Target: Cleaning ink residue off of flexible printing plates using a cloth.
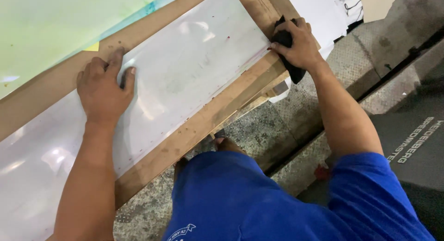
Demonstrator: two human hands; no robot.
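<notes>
Blue clothing (pixel 240 199) filled the near edge, above a studded metal floor (pixel 277 130). Beyond it, the left hand (pixel 104 90) pressed flat on a glossy white sheet (pixel 194 65), fingers spread slightly apart. That sheet lay on a wooden board (pixel 203 123). Farther off, the right hand (pixel 298 42) clamped a black cloth (pixel 289 56) against the sheet's far corner.

Head view: worn on the head, looks steeply down, tilted.
Nearness: close, arm's reach above the glossy white rectangular sheet (pixel 185 69) on the wooden board (pixel 194 130).
</notes>
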